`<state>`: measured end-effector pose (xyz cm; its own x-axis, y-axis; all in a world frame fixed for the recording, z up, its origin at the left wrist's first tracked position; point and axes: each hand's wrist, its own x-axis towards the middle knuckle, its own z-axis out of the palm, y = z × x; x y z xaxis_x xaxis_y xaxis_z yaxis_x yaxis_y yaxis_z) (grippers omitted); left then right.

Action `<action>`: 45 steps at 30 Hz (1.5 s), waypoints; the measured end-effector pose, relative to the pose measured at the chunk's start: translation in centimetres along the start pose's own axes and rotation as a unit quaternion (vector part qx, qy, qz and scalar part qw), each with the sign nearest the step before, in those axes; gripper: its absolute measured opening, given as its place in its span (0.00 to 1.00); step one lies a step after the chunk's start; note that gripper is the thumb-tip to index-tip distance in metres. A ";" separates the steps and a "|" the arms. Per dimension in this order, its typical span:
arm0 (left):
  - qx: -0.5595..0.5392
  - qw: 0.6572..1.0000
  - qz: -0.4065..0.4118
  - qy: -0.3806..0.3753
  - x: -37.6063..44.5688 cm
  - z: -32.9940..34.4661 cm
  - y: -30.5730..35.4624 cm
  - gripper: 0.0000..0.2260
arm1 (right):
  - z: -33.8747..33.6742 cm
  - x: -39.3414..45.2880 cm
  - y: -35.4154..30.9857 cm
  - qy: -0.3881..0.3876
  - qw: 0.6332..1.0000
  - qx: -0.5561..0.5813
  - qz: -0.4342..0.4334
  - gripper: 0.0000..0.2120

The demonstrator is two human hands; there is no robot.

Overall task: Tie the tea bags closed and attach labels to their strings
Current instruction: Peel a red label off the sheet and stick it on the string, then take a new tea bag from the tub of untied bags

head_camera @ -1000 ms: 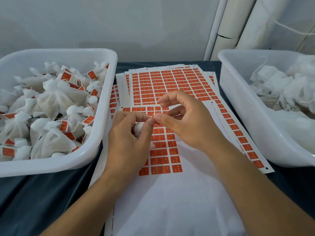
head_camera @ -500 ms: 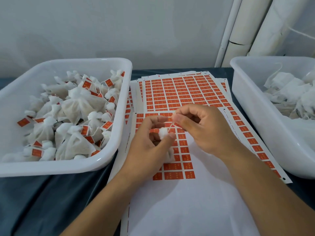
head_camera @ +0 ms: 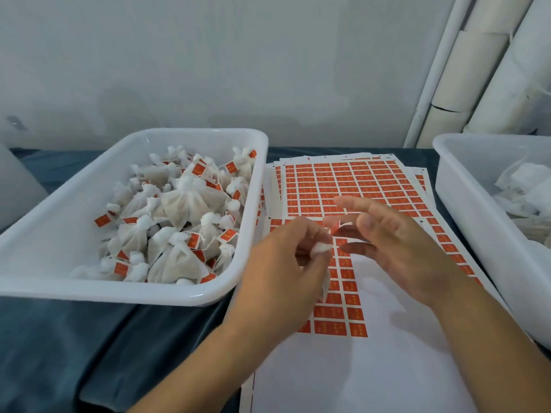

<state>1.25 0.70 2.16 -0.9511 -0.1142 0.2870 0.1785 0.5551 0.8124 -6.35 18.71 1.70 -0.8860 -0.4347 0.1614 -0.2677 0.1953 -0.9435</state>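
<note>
Tea bag in hand (head_camera: 321,248): small white pouch, its gathered top shows between the curled fingers (head_camera: 310,234) of the left hand (head_camera: 283,263); most of the body is hidden.
Label on it (head_camera: 334,227): small orange tag, just above those fingers, near the straight fingers of the right hand (head_camera: 396,248).
Label sheets (head_camera: 343,186): white sheets with rows of orange labels, flat under and beyond the fingers.
Finished tea bags (head_camera: 185,204): tied white pouches with orange tags, heaped well left of the fingers.
Untied tea bags (head_camera: 524,189): loose white pouches, far right of the fingers.
</note>
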 end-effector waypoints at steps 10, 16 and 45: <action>0.080 0.995 0.038 0.054 2.3 -10.2 2.9 0.07 | 0.2 0.7 0.4 0.070 0.995 0.052 0.042 0.25; 0.134 0.987 -0.090 0.012 4.4 -17.6 -1.7 0.12 | 0.5 0.8 0.7 0.095 0.994 0.023 0.052 0.14; 0.173 0.976 0.055 -0.117 6.9 5.5 -6.7 0.09 | 0.2 1.7 4.6 0.260 0.955 -0.058 0.128 0.12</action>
<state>-7.89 0.68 -4.12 -0.9696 0.1303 0.2070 0.2256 0.8032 0.5513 -9.04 18.68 -2.44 -0.9883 0.1299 0.0795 -0.0299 0.3458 -0.9378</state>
